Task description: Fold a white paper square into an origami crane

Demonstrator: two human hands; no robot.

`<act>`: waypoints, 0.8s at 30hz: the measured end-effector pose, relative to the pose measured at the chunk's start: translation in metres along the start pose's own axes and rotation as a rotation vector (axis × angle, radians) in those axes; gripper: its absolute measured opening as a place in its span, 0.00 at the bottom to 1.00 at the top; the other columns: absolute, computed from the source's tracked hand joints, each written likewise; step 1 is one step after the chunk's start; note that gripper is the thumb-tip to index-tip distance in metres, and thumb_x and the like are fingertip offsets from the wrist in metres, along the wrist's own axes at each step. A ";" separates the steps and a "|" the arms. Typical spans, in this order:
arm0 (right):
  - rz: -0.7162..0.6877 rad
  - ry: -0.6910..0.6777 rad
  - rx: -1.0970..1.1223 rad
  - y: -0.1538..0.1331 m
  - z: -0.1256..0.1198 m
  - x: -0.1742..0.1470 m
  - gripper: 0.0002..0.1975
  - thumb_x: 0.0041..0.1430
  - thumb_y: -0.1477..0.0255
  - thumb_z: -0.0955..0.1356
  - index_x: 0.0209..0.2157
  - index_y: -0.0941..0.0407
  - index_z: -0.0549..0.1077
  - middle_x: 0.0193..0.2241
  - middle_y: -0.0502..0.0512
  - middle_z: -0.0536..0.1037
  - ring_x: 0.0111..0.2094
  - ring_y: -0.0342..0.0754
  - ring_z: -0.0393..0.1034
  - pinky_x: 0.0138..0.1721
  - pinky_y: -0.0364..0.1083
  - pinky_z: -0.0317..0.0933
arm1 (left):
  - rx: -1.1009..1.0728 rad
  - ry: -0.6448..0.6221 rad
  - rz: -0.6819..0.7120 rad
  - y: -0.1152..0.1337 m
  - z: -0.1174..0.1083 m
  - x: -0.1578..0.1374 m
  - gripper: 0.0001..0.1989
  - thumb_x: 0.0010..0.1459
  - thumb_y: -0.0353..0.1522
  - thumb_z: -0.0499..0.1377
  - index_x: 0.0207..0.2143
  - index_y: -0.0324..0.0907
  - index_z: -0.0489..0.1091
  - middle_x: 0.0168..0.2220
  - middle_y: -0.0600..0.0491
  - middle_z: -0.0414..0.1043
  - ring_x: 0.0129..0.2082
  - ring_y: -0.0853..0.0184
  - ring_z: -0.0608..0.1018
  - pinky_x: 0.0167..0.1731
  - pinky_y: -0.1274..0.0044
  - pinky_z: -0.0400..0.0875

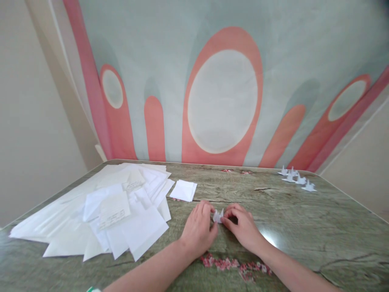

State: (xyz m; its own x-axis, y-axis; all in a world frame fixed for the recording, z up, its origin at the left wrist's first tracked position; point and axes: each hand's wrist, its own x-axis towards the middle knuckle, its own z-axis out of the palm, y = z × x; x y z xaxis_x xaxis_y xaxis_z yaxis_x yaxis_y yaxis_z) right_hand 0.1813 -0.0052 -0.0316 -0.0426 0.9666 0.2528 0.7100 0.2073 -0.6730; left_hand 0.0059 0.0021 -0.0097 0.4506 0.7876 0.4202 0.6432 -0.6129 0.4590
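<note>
Between my two hands, near the middle of the table, is a small white folded paper crane [218,216] with its points standing up. My left hand [200,225] curls around its left side, fingertips close against the paper. On the other side my right hand [241,223] pinches the crane's right edge between thumb and fingers. Several finished-looking white paper cranes [292,175] stand in a group at the far right. A small stack of square white paper [184,190] lies just beyond my left hand.
A large spread pile of white paper sheets [148,229] covers the table's left side. The wood-patterned table [319,235] has pink printed blossoms near my wrists. A coral and grey-green patterned backdrop [170,61] rises behind the far edge.
</note>
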 end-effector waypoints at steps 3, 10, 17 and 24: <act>-0.025 0.000 0.094 0.000 -0.003 -0.001 0.07 0.53 0.68 0.66 0.24 0.54 0.71 0.32 0.52 0.72 0.37 0.48 0.67 0.40 0.47 0.57 | -0.112 0.023 -0.091 -0.005 0.003 0.004 0.14 0.49 0.27 0.56 0.40 0.41 0.59 0.38 0.51 0.64 0.41 0.63 0.69 0.42 0.70 0.66; -0.063 0.089 0.225 -0.002 -0.009 -0.004 0.08 0.56 0.68 0.64 0.26 0.55 0.68 0.32 0.53 0.70 0.35 0.48 0.65 0.38 0.46 0.58 | -0.184 -0.090 -0.102 -0.004 -0.003 0.020 0.03 0.52 0.28 0.56 0.32 0.41 0.66 0.33 0.52 0.68 0.38 0.64 0.70 0.40 0.72 0.65; -0.119 0.232 0.280 -0.002 -0.014 0.001 0.09 0.58 0.66 0.62 0.28 0.55 0.66 0.31 0.54 0.68 0.35 0.48 0.63 0.37 0.46 0.58 | -0.291 -0.020 -0.010 -0.001 -0.002 0.038 0.04 0.56 0.28 0.55 0.31 0.40 0.70 0.33 0.52 0.67 0.38 0.65 0.70 0.42 0.73 0.63; -0.140 0.237 0.275 0.001 -0.012 0.000 0.09 0.58 0.65 0.63 0.30 0.55 0.68 0.32 0.54 0.68 0.34 0.47 0.64 0.36 0.45 0.59 | -0.388 0.051 0.031 -0.006 0.011 0.035 0.04 0.57 0.28 0.55 0.32 0.41 0.70 0.36 0.51 0.66 0.41 0.65 0.69 0.43 0.72 0.64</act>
State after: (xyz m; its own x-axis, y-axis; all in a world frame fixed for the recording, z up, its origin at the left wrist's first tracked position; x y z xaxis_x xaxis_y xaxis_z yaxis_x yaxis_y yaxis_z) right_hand 0.1901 -0.0064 -0.0241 0.0605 0.8711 0.4874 0.4924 0.3987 -0.7737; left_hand 0.0248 0.0338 -0.0068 0.4284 0.7699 0.4730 0.3432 -0.6228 0.7031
